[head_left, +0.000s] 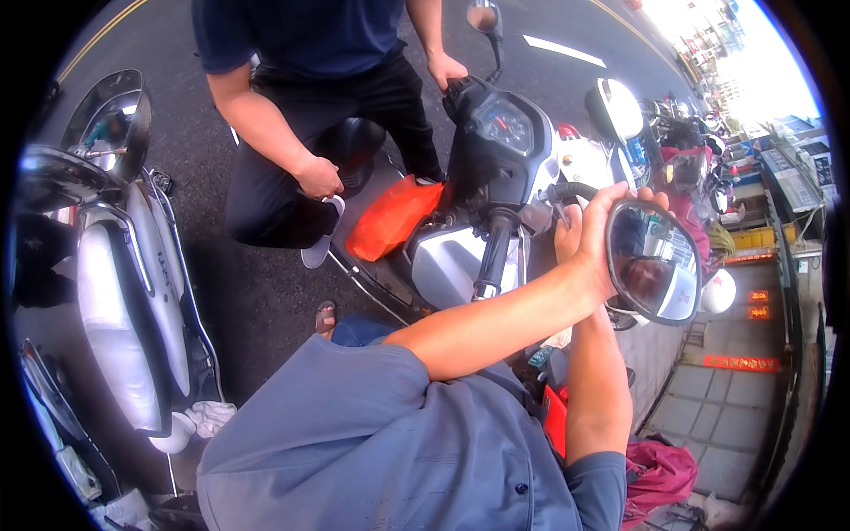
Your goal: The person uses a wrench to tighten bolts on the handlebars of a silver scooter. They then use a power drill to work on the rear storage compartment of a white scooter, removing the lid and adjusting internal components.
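Observation:
My left hand [605, 232] is closed on the round black rear-view mirror [653, 261] of a white and black scooter [462, 257], its fingers wrapped behind the housing. My right forearm rises behind my left wrist. The right hand [568, 234] is partly hidden there, its visible fingers closed at the mirror's stem [560, 211]. Left of my hands are the scooter's black handlebar grip [498, 252] and its dashboard [505, 124]. An orange-red bag [394, 219] lies on the footboard. The mirror's glass faces me and shows reflections.
Across the scooter a person in dark clothes [328, 106] has one hand [445, 69] on the far handlebar, beside the other mirror [482, 18]. A parked silver scooter [119, 310] stands at left. More scooters and a white top box [615, 108] line the right side, near tiled pavement [722, 403].

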The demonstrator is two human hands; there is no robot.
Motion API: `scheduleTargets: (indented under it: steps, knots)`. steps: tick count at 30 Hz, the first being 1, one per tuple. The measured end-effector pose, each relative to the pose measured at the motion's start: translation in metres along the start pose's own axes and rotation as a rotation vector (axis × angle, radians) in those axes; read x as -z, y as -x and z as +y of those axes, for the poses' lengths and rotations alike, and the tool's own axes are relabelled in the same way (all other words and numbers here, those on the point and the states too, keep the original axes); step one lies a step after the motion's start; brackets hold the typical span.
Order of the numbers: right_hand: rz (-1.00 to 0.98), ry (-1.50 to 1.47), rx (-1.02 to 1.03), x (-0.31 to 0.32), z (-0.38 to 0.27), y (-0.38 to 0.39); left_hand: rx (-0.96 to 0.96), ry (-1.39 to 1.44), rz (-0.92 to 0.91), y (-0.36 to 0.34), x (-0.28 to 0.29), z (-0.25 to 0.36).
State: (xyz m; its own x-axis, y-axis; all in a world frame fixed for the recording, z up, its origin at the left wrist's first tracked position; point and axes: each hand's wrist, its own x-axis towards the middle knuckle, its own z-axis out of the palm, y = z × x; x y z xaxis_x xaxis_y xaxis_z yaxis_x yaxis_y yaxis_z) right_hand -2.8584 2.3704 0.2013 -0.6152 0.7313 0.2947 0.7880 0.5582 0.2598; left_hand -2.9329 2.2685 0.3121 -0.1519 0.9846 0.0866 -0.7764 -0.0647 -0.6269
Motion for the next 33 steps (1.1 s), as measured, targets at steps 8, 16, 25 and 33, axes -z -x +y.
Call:
scheduleTargets:
  steps: [8,16,25,33]
  knots:
    - [-0.009,-0.004,0.011,-0.003,0.004,-0.001,0.046,0.002,0.007,0.0,-0.002,0.003]
    - [-0.04,-0.034,0.024,-0.005,0.005,0.003,0.048,-0.05,-0.022,0.008,-0.005,0.003]
    - [-0.105,-0.241,0.07,0.013,0.021,-0.005,0.091,-0.009,0.014,-0.009,0.009,0.008]
    - [-0.175,-0.36,0.333,-0.017,0.005,0.009,0.175,-0.679,0.084,0.02,-0.018,0.03]
